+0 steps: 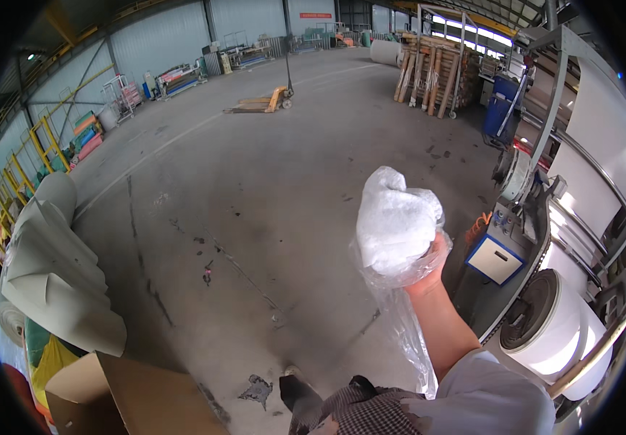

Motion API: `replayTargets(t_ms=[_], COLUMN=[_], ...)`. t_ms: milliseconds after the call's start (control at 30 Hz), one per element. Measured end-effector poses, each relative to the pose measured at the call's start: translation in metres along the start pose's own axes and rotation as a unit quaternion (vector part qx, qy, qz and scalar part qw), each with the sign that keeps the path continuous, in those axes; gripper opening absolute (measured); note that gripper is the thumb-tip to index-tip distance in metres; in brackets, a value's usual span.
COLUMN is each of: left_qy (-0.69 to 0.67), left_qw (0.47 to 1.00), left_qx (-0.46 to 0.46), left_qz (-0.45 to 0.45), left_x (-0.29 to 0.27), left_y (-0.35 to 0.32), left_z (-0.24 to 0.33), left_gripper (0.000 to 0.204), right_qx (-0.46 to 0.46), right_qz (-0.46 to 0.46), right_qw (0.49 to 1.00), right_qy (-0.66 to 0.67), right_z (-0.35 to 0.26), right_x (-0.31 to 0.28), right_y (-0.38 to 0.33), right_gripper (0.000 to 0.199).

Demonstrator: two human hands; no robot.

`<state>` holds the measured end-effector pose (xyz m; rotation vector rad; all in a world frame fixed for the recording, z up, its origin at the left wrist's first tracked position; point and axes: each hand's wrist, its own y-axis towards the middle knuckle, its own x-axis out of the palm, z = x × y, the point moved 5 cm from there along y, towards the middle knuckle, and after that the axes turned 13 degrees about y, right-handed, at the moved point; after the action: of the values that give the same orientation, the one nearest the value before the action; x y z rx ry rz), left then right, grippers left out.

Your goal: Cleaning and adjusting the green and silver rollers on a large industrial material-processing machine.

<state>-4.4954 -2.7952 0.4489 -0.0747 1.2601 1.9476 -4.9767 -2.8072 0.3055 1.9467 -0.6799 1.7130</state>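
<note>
Grey concrete floor (255, 181) stretches wide across this big hall, with dark stains on it. The person's right hand (429, 264) is held up high in front of them. Its fingers are curled tight around a white lump in a clear plastic bag (396, 221), and the loose end of the bag hangs down along the arm. The left hand does not show. Near the right hand stands a machine with a big white roll (559, 333). A brown cardboard box (131, 399) sits on the floor by the lower left edge, beside rolled grey sheets (52, 268). A yellow pallet jack (266, 101) stands far off.
</note>
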Motion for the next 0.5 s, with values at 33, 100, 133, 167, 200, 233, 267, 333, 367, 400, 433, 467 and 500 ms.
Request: replayTargets(t_ms=[33, 100, 133, 167, 200, 233, 267, 333, 367, 400, 433, 467, 500], left_qy=[0.0, -0.089, -0.134, -0.18, -0.182, -0.279, -0.275, -0.191, -0.125, -0.06, -0.059, -0.059, -0.058], left_qw=[0.925, 0.893, 0.871, 0.847, 0.834, 0.807, 0.79, 0.811, 0.828, 0.838, 0.837, 0.823, 0.808], left_qx=[-0.364, -0.432, -0.462, -0.489, -0.516, -0.518, -0.548, -0.538, -0.513, -0.485, -0.484, -0.518, -0.551], left_qz=[0.104, 0.086, 0.095, 0.1, 0.066, 0.049, -0.009, -0.13, -0.188, -0.243, -0.249, -0.225, -0.2], left_x=[-0.009, -0.031, -0.029, -0.024, -0.013, -0.001, 0.013, 0.026, 0.035, 0.043, 0.045, 0.046, 0.047], left_y=[-0.011, -0.038, -0.044, -0.044, -0.035, -0.024, -0.012, 0.027, 0.049, 0.061, 0.07, 0.076, 0.077], left_z=[-0.061, -0.184, -0.239, -0.289, -0.331, -0.373, -0.41, -0.484, -0.525, -0.563, -0.606, -0.649, -0.696], left_gripper=[0.068, 0.075, 0.075, 0.075, 0.066, 0.047, 0.044, 0.045, 0.047, 0.048, 0.048, 0.046, 0.044], right_qx=[-0.03, -0.045, -0.062, -0.086, -0.109, -0.151, -0.167, -0.202, -0.229, -0.253, -0.264, -0.264, -0.264], right_qz=[0.024, 0.008, 0.014, 0.011, 0.008, 0.015, 0.004, 0.013, 0.024, 0.038, 0.058, 0.059, 0.03], right_qw=[0.999, 0.998, 0.997, 0.994, 0.99, 0.984, 0.98, 0.972, 0.966, 0.959, 0.956, 0.956, 0.954], right_qy=[-0.02, -0.044, -0.047, -0.067, -0.086, -0.094, -0.109, -0.118, -0.119, -0.121, -0.115, -0.116, -0.139], right_z=[-0.006, -0.006, -0.009, -0.013, -0.019, -0.028, -0.032, -0.036, -0.036, -0.037, -0.04, -0.035, -0.029], right_x=[-0.008, -0.002, -0.005, -0.004, -0.003, -0.003, -0.002, -0.005, -0.012, -0.023, -0.046, -0.059, -0.067], right_y=[0.021, 0.063, 0.083, 0.099, 0.117, 0.133, 0.15, 0.181, 0.198, 0.214, 0.233, 0.263, 0.296], right_gripper=[0.066, 0.064, 0.064, 0.063, 0.062, 0.06, 0.057, 0.056, 0.057, 0.058, 0.062, 0.062, 0.063])
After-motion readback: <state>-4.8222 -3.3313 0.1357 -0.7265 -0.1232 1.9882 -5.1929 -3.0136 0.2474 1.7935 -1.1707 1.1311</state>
